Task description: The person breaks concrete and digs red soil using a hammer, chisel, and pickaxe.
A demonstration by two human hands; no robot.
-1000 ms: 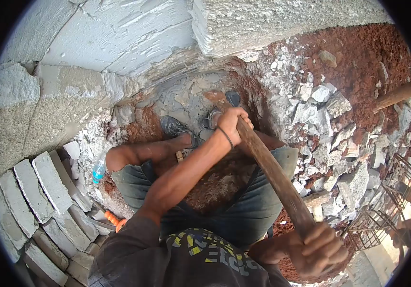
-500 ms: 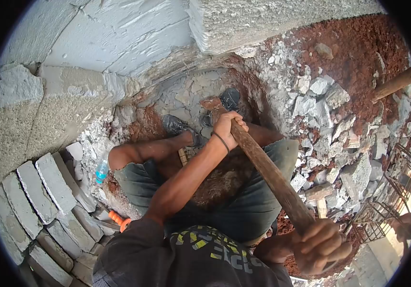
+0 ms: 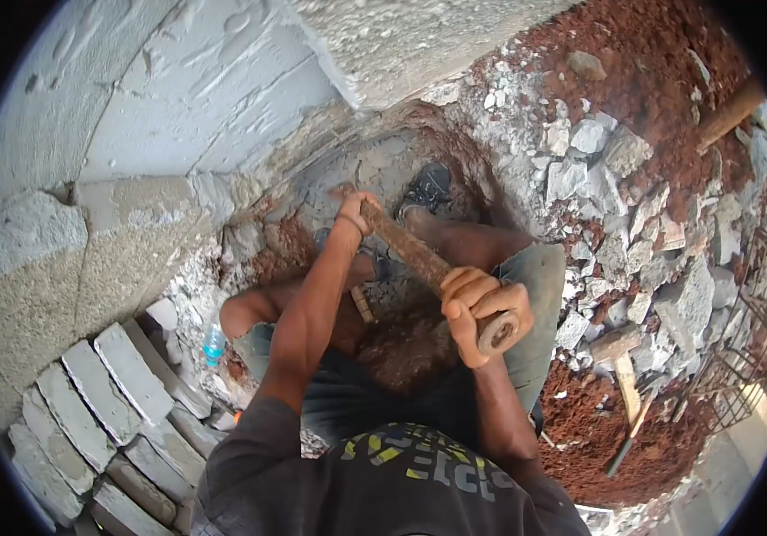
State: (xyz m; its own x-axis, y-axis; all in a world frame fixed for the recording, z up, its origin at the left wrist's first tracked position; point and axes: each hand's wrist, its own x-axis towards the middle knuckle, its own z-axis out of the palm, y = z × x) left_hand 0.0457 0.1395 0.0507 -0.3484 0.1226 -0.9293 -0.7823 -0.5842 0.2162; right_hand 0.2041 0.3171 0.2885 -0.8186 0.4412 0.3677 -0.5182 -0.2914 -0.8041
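Both my hands are wrapped around the thick wooden handle of a hoe [image 3: 410, 253]. My left hand [image 3: 357, 213] grips low on it, close to the rusty metal head. That head sits over the grey, broken-up floor of a shallow pit [image 3: 382, 165], near my dark shoes. My right hand [image 3: 486, 313] is closed near the top of the handle, where a round ring-like end sticks out past the fingers. The handle slants from my lap up and left, and part of the head is hidden behind my left hand.
Grey plastered masonry [image 3: 223, 89] rises beyond the pit. Stacked grey blocks [image 3: 98, 393] and a blue-labelled bottle [image 3: 214, 345] lie at left. On the right are rubble [image 3: 598, 179], red soil [image 3: 571, 447], a hammer [image 3: 625, 375] and a wire rebar cage [image 3: 750, 348].
My right hand has swung left and inward with the handle's top end. My left hand and the hoe's head have moved left across the pit. Both hands keep their grip.
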